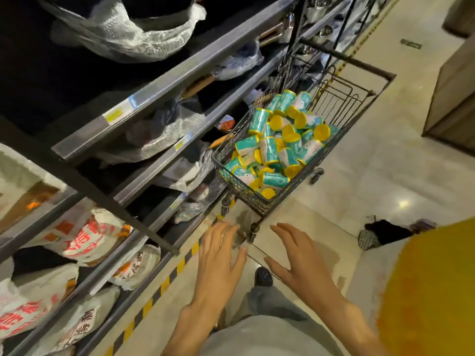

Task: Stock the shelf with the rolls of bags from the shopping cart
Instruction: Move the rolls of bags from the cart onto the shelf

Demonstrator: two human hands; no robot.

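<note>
Though near, rolls (277, 142) beyond either hand (221, 255).

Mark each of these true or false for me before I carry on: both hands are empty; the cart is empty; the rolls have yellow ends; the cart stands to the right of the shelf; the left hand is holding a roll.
1. Both hands are empty. True: the left hand and the right hand are open with spread fingers, holding nothing.
2. The cart is empty. False: the shopping cart holds a heap of rolls of bags.
3. The rolls have yellow ends. True, with teal wrappers.
4. The cart stands to the right of the shelf. True: the shelf is on its left in this view.
5. The left hand is holding a roll. False: it hovers over the floor, short of the cart.
</note>
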